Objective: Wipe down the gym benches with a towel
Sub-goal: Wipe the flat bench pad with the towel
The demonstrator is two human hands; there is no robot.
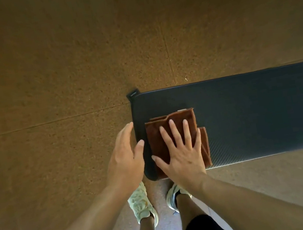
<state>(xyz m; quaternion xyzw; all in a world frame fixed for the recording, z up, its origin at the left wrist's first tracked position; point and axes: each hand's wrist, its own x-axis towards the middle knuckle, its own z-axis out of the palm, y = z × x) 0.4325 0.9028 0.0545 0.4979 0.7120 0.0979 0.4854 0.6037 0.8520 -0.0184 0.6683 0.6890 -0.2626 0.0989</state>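
Pressing a soft, folded towel [169,132] flat on the bench [254,111] with spread right hand [180,155] fingers; left hand [125,158] relaxed at bench end; best handled palm-down, likely light and limp.

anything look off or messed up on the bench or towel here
Nothing stands out. The brown towel lies folded, its layers slightly uneven, near the end of the dark bench pad, pressed flat under the right hand. The left hand rests at the pad's end edge. No spill or tear shows.
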